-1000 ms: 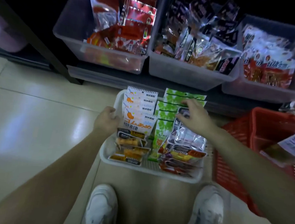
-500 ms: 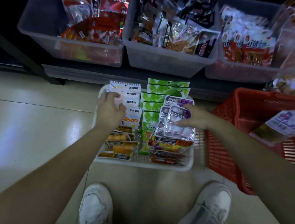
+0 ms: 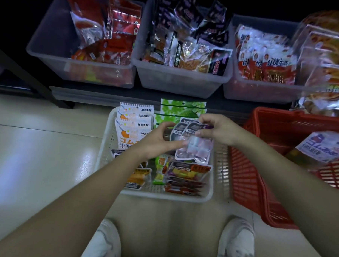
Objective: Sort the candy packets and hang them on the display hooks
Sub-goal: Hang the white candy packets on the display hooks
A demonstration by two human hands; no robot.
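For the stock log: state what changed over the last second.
The left grip left the white orange-printed packets and moved right; the right grip lifted the clear purple-topped candy packets off their stack. Both now pinch them above the white mesh plastic tray. Tray, red plastic basket, clear bins unmoved.

Clear candy packets [image 3: 193,147], lifted above tray [image 3: 105,145]

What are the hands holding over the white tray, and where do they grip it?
A small stack of clear candy packets. The right hand pinches the dark header at the top; the left hand grips the stack's left edge.
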